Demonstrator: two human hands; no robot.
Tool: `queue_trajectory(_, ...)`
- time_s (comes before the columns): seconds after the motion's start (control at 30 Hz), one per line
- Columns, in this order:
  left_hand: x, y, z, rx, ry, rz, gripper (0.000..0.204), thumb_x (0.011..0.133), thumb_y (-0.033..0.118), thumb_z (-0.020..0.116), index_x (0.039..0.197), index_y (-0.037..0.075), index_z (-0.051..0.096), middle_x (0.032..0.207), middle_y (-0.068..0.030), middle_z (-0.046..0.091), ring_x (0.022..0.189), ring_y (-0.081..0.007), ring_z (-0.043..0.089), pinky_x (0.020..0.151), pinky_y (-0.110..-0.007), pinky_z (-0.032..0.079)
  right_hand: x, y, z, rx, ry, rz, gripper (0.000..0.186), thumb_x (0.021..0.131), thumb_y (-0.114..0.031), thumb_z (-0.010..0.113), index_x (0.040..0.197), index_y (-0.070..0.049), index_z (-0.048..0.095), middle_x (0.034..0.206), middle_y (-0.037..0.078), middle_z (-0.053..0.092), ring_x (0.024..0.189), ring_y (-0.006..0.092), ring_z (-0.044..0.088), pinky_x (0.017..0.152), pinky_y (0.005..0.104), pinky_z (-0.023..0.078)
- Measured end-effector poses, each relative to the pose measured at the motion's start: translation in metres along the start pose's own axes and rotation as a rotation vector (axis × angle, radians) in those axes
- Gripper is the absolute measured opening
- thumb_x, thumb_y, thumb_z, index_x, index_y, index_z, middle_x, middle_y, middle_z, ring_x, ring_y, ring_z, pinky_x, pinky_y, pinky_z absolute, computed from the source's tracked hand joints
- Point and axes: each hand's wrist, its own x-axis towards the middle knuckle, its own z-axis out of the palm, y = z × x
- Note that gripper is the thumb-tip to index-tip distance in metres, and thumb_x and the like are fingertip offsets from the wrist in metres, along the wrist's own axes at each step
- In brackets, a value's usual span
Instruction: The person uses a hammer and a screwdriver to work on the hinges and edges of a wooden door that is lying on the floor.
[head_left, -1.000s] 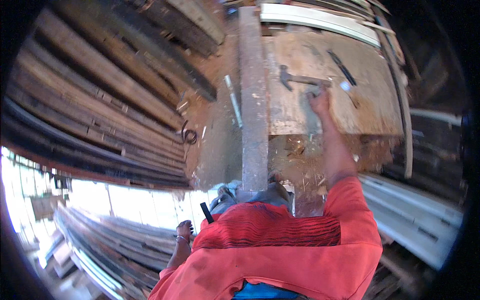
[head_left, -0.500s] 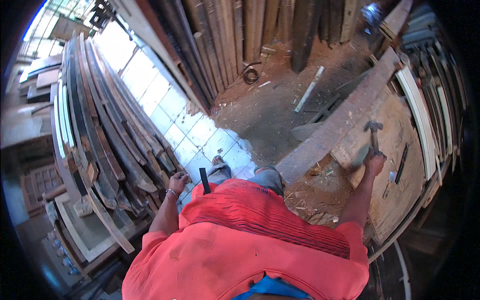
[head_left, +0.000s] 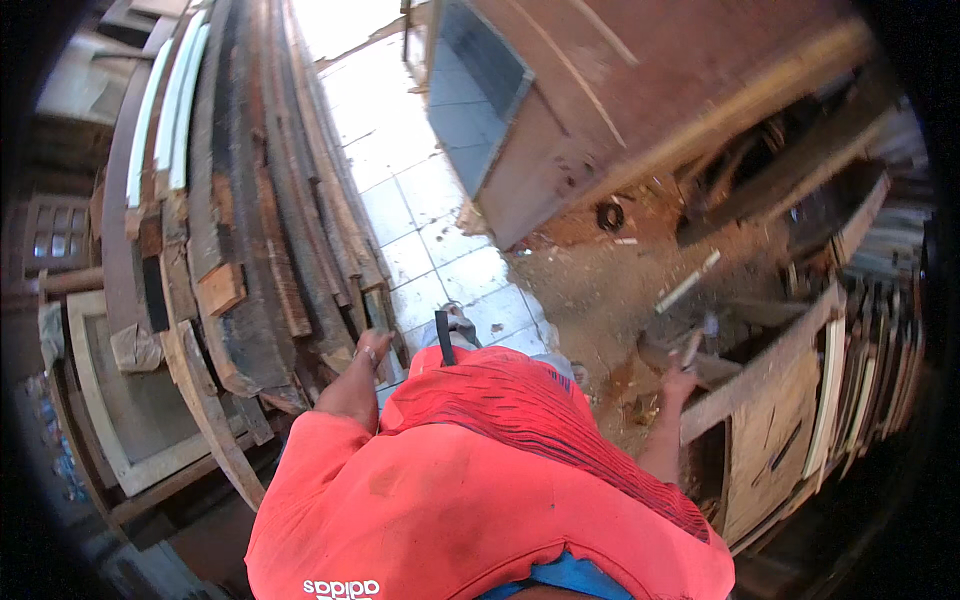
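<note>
In my right hand (head_left: 679,384) is a hammer (head_left: 691,348), closed in the fingers by its handle. Its head is smeared by motion and points away from me, over the dusty ground left of the pale wooden board. My left hand (head_left: 374,346), with a band at the wrist, hangs low beside the ends of a long stack of planks (head_left: 290,200). Its fingers are too blurred to read, and whether it touches the wood cannot be told. A flat black strip (head_left: 443,337) stands up at my waist against the red shirt.
White floor tiles (head_left: 410,250) run ahead between the planks and a large reddish-brown wooden panel (head_left: 640,90). A dark coil (head_left: 610,216) and a white strip (head_left: 688,282) lie on the dirt. At right are a worn wooden board (head_left: 775,430) and stacked timber (head_left: 880,360).
The view has swung, bringing the reddish-brown panel in ahead. My right hand and the hammer have moved left, away from above the wooden board, which now sits farther right.
</note>
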Motion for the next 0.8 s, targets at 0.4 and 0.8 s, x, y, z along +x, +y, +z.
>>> queue_trajectory(0.4,0.092,0.078,-0.308,-1.118,0.448,0.126,0.038,0.085,0.029,0.067,0.108,-0.002,0.065,0.093,-0.0105,0.069,0.082,-0.0168,0.063,0.078,-0.029,0.049,-0.079,-0.207,0.234,-0.531,-1.086,0.081,0.044,0.082,-0.046,0.066,0.089,-0.003,0.062,0.081,0.015,0.061,0.069,0.0282,0.059,0.061,0.0445,0.045)
queue_trajectory(0.8,0.231,0.017,-0.527,-1.157,0.525,-0.076,0.033,0.087,0.034,0.065,0.085,0.001,0.070,0.073,-0.0038,0.064,0.067,-0.0102,0.055,0.064,-0.025,0.045,0.017,-0.589,0.537,-0.604,-1.397,-0.296,0.048,0.084,-0.053,0.062,0.071,-0.007,0.058,0.064,0.009,0.052,0.052,0.0215,0.051,0.048,0.0418,0.038)
